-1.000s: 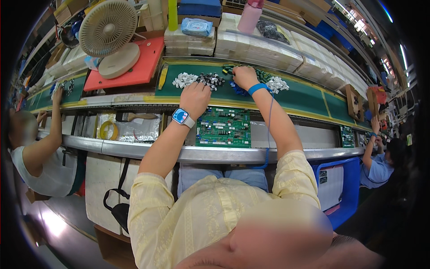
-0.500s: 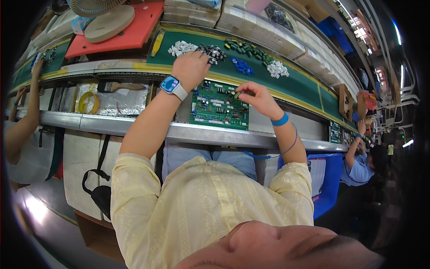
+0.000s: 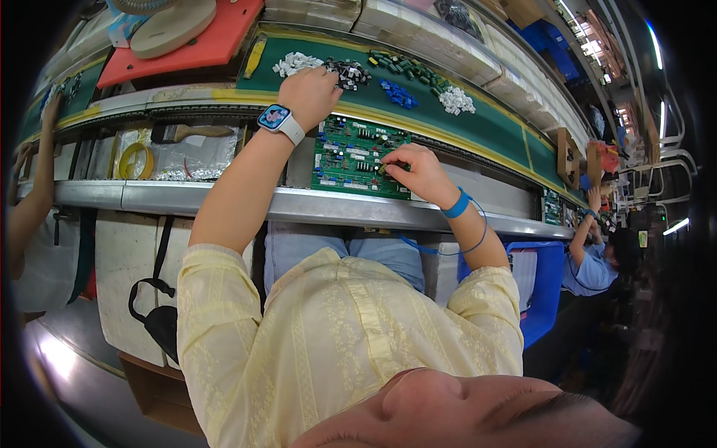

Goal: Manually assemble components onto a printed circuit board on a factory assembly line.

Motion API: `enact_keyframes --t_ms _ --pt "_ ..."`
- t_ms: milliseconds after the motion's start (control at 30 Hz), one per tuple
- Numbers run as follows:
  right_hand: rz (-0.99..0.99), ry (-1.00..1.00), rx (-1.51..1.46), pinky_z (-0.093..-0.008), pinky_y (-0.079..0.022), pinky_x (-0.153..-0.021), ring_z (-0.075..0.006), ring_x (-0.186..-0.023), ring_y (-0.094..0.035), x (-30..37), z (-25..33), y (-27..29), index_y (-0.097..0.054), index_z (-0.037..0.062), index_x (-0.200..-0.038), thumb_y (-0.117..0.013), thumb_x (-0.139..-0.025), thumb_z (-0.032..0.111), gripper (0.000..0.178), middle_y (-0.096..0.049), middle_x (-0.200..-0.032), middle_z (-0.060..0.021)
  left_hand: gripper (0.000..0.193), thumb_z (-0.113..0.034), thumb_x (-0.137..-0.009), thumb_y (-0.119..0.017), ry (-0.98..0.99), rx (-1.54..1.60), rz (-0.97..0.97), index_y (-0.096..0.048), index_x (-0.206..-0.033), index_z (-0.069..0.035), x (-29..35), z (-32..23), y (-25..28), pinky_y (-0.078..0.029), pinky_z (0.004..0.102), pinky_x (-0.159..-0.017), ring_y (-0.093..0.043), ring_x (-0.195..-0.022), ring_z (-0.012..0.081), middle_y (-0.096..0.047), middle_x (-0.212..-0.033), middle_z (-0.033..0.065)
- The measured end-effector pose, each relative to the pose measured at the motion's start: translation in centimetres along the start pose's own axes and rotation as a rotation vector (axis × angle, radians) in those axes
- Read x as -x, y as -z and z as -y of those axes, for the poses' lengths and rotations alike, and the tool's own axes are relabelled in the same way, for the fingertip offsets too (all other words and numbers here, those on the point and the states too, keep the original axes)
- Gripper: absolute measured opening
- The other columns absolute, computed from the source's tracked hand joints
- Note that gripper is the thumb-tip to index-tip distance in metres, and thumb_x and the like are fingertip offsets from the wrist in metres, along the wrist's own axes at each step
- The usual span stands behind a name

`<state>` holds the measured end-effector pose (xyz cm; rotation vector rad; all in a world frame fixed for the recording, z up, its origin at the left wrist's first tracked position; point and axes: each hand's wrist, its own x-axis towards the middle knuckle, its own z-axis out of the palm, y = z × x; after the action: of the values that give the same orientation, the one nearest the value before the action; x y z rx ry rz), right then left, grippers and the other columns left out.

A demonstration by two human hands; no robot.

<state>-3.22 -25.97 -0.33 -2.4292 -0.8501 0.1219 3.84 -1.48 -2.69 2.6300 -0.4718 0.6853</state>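
A green circuit board (image 3: pixel 351 184) filled with small parts lies before me on the line. Over its right part, my right hand (image 3: pixel 420 173) pinches a small green capacitor (image 3: pixel 382 170) between thumb and fingers, low at the board's surface. My left hand (image 3: pixel 310 93) reaches past the board to the green mat, its fingers curled down between a pile of white connectors (image 3: pixel 296 63) and a pile of black parts (image 3: pixel 351 73). What those fingertips hold, if anything, is hidden. A watch is on my left wrist and a blue corded band on my right.
Farther along the green mat (image 3: pixel 493 127) lie blue parts (image 3: pixel 398 94), green capacitors (image 3: pixel 411 67) and more white parts (image 3: pixel 456 100). Left of the board are a brush (image 3: pixel 196 132) and a yellow tape roll (image 3: pixel 135 160). A metal rail (image 3: pixel 246 201) runs in front. Other people work at both sides.
My right hand has moved left and nearer, bringing the green capacitor down to the board. My left hand stays at the white and black piles. The whole view has shifted slightly.
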Motion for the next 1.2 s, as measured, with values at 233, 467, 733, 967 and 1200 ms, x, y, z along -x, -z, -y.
enact_keyframes --t_ms 233,467,733,967,1200 --pt "-0.023 0.031 0.022 -0.0367 -0.044 -0.068 -0.0262 -0.072 -0.056 -0.1 0.3 -0.2 -0.064 0.0054 -0.083 -0.063 -0.073 0.013 0.012 -0.061 -0.074 -0.0083 0.016 -0.025 -0.078 -0.060 0.010 -0.002 0.037 -0.062 -0.083 -0.009 0.0 0.1 0.0 -0.049 0.0371 -0.066 -0.059 -0.080 0.0250 -0.060 -0.080 0.0066" --pt "-0.013 0.044 0.067 -0.0370 -0.044 -0.068 -0.0264 -0.072 -0.056 0.0 0.9 0.1 -0.063 0.0052 -0.081 -0.065 -0.072 0.013 0.012 -0.061 -0.073 -0.0081 0.017 -0.025 -0.078 -0.060 0.026 0.006 0.048 -0.062 -0.082 -0.009 0.0 -0.1 0.2 -0.049 0.0369 -0.066 -0.059 -0.080 0.0248 -0.060 -0.080 0.0063" --pt "-0.003 0.045 0.102 -0.0365 -0.042 -0.070 -0.0249 -0.074 -0.055 0.2 0.8 -0.1 -0.063 0.0062 -0.081 -0.064 -0.072 0.013 0.011 -0.060 -0.073 -0.0062 0.017 -0.025 -0.077 -0.061 0.021 0.020 0.023 -0.063 -0.082 -0.010 0.1 -0.2 0.2 -0.049 0.0362 -0.065 -0.060 -0.080 0.0240 -0.060 -0.080 0.0057" --pt "-0.031 0.074 0.143 -0.0361 -0.040 -0.072 -0.0241 -0.074 -0.054 0.2 1.4 -0.1 -0.063 0.0072 -0.081 -0.063 -0.073 0.012 0.010 -0.060 -0.073 -0.0046 0.017 -0.026 -0.077 -0.061 0.023 0.005 0.033 -0.062 -0.082 -0.010 0.1 -0.1 0.1 -0.049 0.0360 -0.066 -0.059 -0.080 0.0239 -0.060 -0.080 0.0057" --pt "-0.009 0.085 0.169 -0.0353 -0.040 -0.072 -0.0247 -0.075 -0.055 0.3 1.2 0.0 -0.063 0.0059 -0.082 -0.065 -0.072 0.012 0.011 -0.058 -0.075 -0.0063 0.017 -0.026 -0.077 -0.061 0.028 0.015 0.040 -0.062 -0.084 -0.010 0.1 0.0 0.0 -0.049 0.0364 -0.066 -0.059 -0.080 0.0244 -0.060 -0.080 0.0059"
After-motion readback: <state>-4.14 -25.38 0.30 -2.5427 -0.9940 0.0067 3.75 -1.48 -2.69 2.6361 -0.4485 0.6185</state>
